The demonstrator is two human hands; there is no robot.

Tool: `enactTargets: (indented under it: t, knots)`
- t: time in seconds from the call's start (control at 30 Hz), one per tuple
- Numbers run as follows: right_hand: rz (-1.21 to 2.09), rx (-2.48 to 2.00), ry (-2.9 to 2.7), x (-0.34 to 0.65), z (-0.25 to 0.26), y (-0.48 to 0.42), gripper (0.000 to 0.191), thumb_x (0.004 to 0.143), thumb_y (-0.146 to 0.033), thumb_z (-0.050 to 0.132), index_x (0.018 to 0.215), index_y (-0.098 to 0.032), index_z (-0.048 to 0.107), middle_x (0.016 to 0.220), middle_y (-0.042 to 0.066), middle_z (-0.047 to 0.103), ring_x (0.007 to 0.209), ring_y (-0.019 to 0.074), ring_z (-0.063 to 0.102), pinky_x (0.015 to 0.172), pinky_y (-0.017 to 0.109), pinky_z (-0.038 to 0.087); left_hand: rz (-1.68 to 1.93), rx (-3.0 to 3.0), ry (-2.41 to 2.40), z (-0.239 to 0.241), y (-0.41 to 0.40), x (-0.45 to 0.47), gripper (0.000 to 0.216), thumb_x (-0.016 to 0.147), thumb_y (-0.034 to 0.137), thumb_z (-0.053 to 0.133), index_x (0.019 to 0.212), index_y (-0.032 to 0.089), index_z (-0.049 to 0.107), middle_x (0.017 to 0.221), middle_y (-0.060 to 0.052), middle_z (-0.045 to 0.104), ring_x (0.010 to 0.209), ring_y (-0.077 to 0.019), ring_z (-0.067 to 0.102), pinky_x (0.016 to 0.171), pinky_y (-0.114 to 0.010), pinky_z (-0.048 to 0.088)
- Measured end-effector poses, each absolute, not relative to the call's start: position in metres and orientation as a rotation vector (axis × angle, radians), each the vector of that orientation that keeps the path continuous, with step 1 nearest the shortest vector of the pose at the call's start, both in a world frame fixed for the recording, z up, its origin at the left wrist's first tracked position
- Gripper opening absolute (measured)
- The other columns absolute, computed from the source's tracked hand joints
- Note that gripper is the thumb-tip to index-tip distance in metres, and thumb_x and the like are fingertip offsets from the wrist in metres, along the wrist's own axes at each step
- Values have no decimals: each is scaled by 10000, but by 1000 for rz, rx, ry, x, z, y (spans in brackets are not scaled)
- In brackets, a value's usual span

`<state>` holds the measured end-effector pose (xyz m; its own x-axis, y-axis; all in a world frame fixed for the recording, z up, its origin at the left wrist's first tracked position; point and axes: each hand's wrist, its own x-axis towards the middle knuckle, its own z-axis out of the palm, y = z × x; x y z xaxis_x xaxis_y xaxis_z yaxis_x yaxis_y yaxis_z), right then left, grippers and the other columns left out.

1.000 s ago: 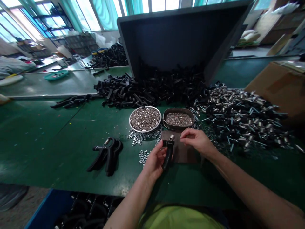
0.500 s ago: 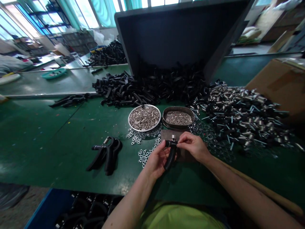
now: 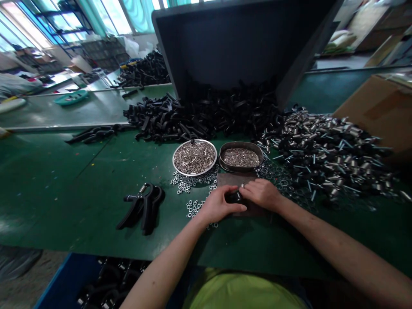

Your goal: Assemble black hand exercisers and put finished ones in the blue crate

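Note:
My left hand (image 3: 219, 204) is wrapped over a black plastic handle (image 3: 234, 198), pressing it down on a dark brown pad (image 3: 230, 179). Only a small part of the handle shows between my hands. My right hand (image 3: 263, 194) is closed at the handle's top end, fingers pinched where a small metal piece sticks up. Loose nuts (image 3: 193, 208) lie just left of my left hand. A round tray of metal pins (image 3: 195, 157) and an oval tin of small metal parts (image 3: 241, 157) stand right behind the pad.
Finished black grippers (image 3: 143, 207) lie to the left. A heap of black handles (image 3: 199, 116) spills from a tilted dark bin (image 3: 238, 43). Metal sleeves and knobs (image 3: 325, 148) are piled at right, by a cardboard box (image 3: 383, 111). A blue crate (image 3: 80, 283) sits below the table edge.
Both hands have gone down and forward. The handle, held upright above the pad before, now lies pressed on the pad under my left hand.

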<state>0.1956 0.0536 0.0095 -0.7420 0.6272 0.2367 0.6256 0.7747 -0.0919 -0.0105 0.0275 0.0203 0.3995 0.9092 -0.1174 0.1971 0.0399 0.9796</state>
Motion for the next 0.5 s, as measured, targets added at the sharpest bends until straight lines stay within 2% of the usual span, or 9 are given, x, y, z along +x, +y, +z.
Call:
enactTargets:
  t: [0.17,0.27,0.37,0.5]
  knots:
    - [-220,-885,-2826,200,6,44,274,924,-174,376,962,-189,647,742,48,656,658,146,517,576,290,300,652,2018,1179,12,15,-8,610,615,416,766,1168,227,590,1061,-101,622,1038,-302,513,949,-440,359]
    - [-234,-1055,-2775,214,13,25,262,921,-169,389,1029,-179,627,809,58,664,725,160,550,605,282,340,574,2184,1214,7,8,-8,617,666,399,731,1226,235,530,1088,-101,600,1044,-298,490,928,-442,361]
    - [-193,-1457,-2604,244,15,-5,240,919,-299,427,1019,-182,611,874,72,653,792,183,577,635,281,392,597,2181,1278,2,5,-6,642,641,421,751,1205,230,513,1086,-94,592,1038,-291,493,909,-429,372]
    - [-112,-1858,-2391,291,-3,-51,363,855,-519,449,884,-188,596,855,88,628,768,226,587,609,325,442,557,2166,1412,1,7,-3,586,571,424,796,1057,199,559,1036,-91,581,1004,-285,500,869,-413,400]
